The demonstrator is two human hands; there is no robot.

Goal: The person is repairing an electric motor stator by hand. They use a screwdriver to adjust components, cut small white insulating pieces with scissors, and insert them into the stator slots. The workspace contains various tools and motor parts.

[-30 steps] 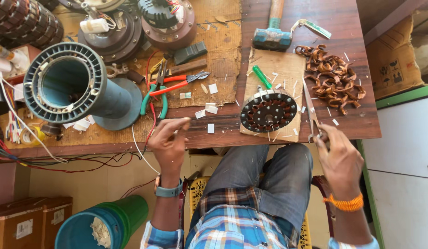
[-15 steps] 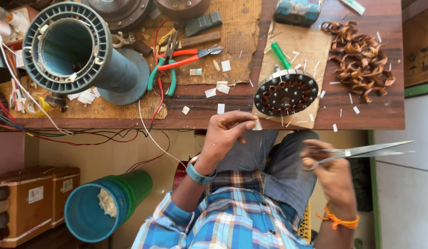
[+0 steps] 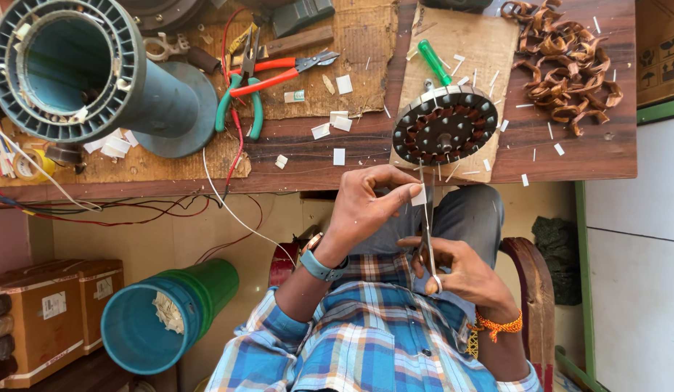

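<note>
My left hand [image 3: 366, 207] pinches a small white paper slip [image 3: 419, 194] between thumb and fingers, above my lap. My right hand [image 3: 456, 268] grips a pair of steel scissors [image 3: 427, 225], blades pointing up at the slip. Just beyond, on a cardboard sheet [image 3: 460, 51] at the wooden bench's [image 3: 583, 156] front edge, lies a round dark motor stator [image 3: 444, 125] with copper windings. A green-handled screwdriver [image 3: 433, 62] lies behind it.
Red-handled cutters [image 3: 279, 69] and green-handled pliers [image 3: 239, 109] lie mid-bench among white paper scraps. A large blue-grey stator housing [image 3: 68, 69] stands at left. Curled copper wire scraps [image 3: 565, 62] pile at right. A green bucket [image 3: 162, 319] and cardboard boxes [image 3: 50, 308] sit on the floor.
My right hand swung the scissors from out at the right in to my lap, blades now upright at the slip. My left hand stayed near the bench edge, holding the slip.
</note>
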